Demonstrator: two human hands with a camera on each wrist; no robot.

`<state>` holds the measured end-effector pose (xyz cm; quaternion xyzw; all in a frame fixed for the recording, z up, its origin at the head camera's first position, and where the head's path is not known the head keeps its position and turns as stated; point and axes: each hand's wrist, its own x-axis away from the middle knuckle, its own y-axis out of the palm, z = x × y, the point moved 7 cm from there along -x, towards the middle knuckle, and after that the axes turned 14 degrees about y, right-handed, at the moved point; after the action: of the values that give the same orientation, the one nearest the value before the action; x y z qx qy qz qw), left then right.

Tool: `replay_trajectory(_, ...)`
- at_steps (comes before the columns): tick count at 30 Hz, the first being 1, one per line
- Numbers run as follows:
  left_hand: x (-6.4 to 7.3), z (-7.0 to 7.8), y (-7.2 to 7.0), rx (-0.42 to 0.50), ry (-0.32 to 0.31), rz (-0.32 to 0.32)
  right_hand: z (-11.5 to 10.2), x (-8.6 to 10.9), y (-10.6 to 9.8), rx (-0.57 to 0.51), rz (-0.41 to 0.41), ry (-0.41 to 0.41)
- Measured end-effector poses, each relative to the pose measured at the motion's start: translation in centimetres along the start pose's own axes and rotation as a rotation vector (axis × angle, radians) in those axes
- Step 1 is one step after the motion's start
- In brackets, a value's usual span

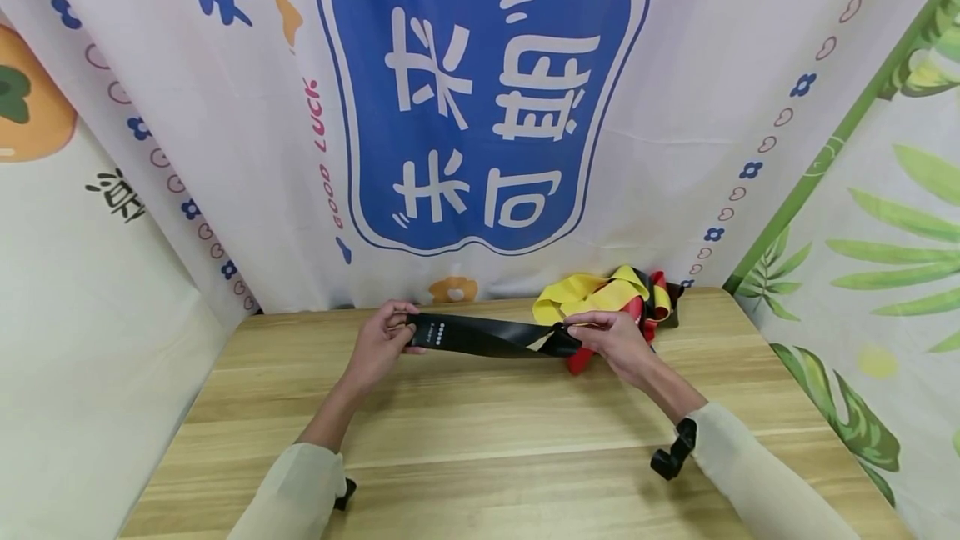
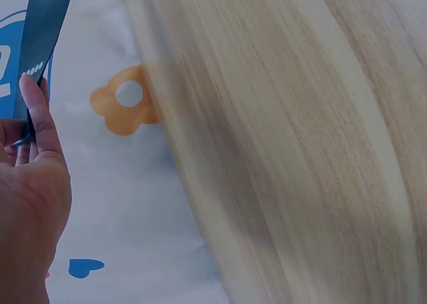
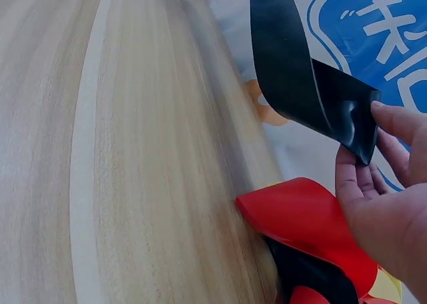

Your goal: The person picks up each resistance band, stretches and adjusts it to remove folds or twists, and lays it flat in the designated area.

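A black resistance band loop [image 1: 480, 337] with white print near its left end stretches between the two hands above the table. My left hand [image 1: 381, 338] pinches the printed end, thumb on the near face. At the other end my right hand [image 1: 611, 340] pinches the loop between thumb and fingers. The right wrist view shows the band [image 3: 283, 64] twisted, with its fold at the right hand's fingertips [image 3: 379, 111]. In the left wrist view the left hand [image 2: 33, 164] sits at that view's left edge with the band rising above it.
Behind and beside the right hand lies a tangled pile of bands, yellow [image 1: 570, 297], red [image 3: 300, 214] and black. The wooden table [image 1: 480, 440] ends at a printed cloth [image 1: 262, 148] hanging at the back. More cloth hangs on both sides.
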<state>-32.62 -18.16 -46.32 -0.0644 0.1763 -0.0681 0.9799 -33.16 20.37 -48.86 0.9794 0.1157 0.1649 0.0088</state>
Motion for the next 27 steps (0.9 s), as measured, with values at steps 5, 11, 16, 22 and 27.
replay_trajectory(5, -0.03, -0.12, 0.01, 0.003, 0.006, -0.003, 0.16, -0.17, -0.16, 0.050, 0.044, 0.019)
replay_trajectory(11, 0.00, -0.31, -0.04, 0.005, 0.011, -0.003, 0.33, -0.35, -0.29, 0.059, 0.075, 0.036)
replay_trajectory(16, 0.05, -0.38, 0.01, 0.004, 0.010, 0.000, 0.46, -0.44, -0.38, 0.049, 0.087, 0.031)
replay_trajectory(22, 0.04, -0.44, 0.13, -0.001, 0.018, -0.002, 0.69, -0.41, -0.37, 0.018, 0.069, 0.043)
replay_trajectory(27, 0.08, -0.49, 0.05, -0.003, 0.014, -0.001, 0.62, -0.18, -0.29, -0.006, 0.035, 0.058)
